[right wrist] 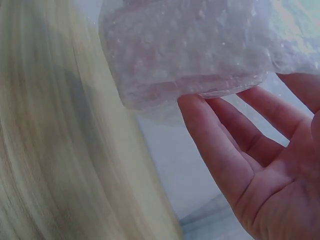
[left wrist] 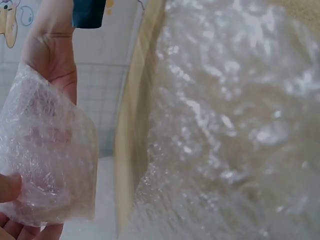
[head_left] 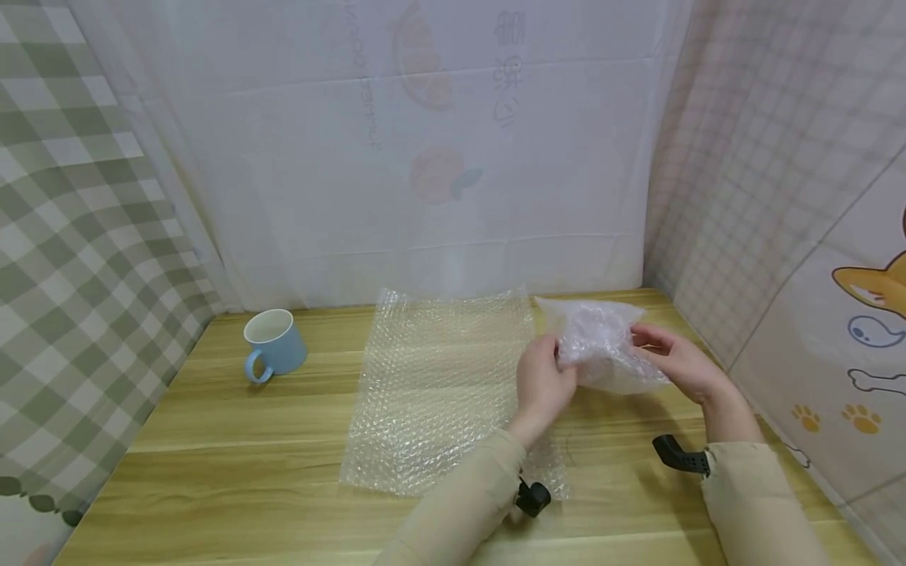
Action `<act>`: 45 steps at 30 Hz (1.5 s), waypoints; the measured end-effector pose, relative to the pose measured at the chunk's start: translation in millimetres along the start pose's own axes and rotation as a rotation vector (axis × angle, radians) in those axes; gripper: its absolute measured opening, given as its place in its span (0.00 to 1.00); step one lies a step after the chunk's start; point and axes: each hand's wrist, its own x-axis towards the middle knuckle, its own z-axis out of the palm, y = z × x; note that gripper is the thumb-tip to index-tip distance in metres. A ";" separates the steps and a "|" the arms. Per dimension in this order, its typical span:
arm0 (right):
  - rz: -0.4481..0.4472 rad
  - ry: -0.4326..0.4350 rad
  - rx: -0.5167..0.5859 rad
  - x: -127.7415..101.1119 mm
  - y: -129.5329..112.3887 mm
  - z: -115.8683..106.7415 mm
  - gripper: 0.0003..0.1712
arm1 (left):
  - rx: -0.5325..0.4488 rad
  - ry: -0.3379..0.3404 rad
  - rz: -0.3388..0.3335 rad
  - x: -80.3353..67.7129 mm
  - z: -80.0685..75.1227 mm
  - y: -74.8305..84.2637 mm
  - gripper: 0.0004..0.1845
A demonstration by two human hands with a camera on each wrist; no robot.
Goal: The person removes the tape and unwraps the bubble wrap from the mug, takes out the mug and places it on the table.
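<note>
The wooden bench [head_left: 233,440] took up the lower half of the head view, pale grain running side to side, its near edge cut off by the frame. Cloth walls closed it in: green check on the left, a thin white sheet at the back with faint mirrored print too washed out to read, and a cartoon panel on the right, only partly in frame.

A flat sheet of bubble wrap [head_left: 439,385] lay in the middle of the bench, clear and dimpled, its near right corner hidden under the left sleeve [head_left: 460,503]. In the left wrist view it filled the right side as a blurred, glittering mass [left wrist: 235,125].

Just right of the sheet, both hands held up a smaller bubble-wrap bundle [head_left: 602,342], a crumpled, rounded bag shape with a pinkish tint inside; what it enclosed, if anything, could not be made out. The left hand [head_left: 541,385] gripped its left edge, fingers curled round the plastic, though only a fingertip showed in the left wrist view. The right hand [head_left: 679,362] took the right side, thumb on top; in the right wrist view its fingers [right wrist: 220,145] lay fairly straight beneath the bundle [right wrist: 200,45], cradling it, so that grip was loose.

A light blue mug [head_left: 274,343] stood upright well to the left, its handle turned toward the near side, its inside white.

Black wrist mounts [head_left: 681,456] showed at both cuffs, partly hidden.
</note>
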 end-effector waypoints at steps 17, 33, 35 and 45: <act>-0.195 0.018 0.119 13.5 -27.1 36.3 0.29 | -0.006 0.144 0.006 11.5 -21.8 -12.0 0.18; -0.120 0.270 -0.250 29.1 -47.3 58.1 0.37 | -0.187 0.167 -0.087 15.1 -53.9 -26.2 0.19; -0.110 0.214 -0.240 31.7 -47.3 57.8 0.42 | -0.208 0.152 -0.098 13.6 -56.2 -26.8 0.19; -0.208 -0.129 0.019 38.9 -34.8 62.3 0.34 | -0.210 0.107 -0.086 8.7 -64.5 -30.8 0.15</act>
